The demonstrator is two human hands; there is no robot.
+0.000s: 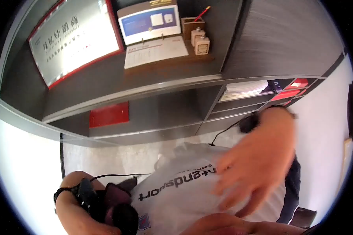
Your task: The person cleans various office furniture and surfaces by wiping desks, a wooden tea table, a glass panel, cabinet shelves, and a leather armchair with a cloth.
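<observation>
My right hand (259, 164) is raised in front of my white printed T-shirt (192, 182), blurred by motion. Its fingers are spread apart and hold nothing that shows. Around that wrist sits a black strapped device (249, 122) with a cable. My left hand (92, 227) is at the lower left edge, its fingers mostly out of sight. A black strap and device (86, 194) are on the left arm. Beside it are dark purple and black parts (119, 196) that I cannot make out. Across the bottom edge runs a skin-coloured shape (223, 225), too close to identify.
A dark grey shelf unit (164, 88) stands ahead. On it are a red-framed certificate (76, 43), an open desk calendar (153, 35), a wooden pen holder (192, 26) and two small blocks (202, 46). Lower down are a red folder (110, 114) and stacked papers (245, 89).
</observation>
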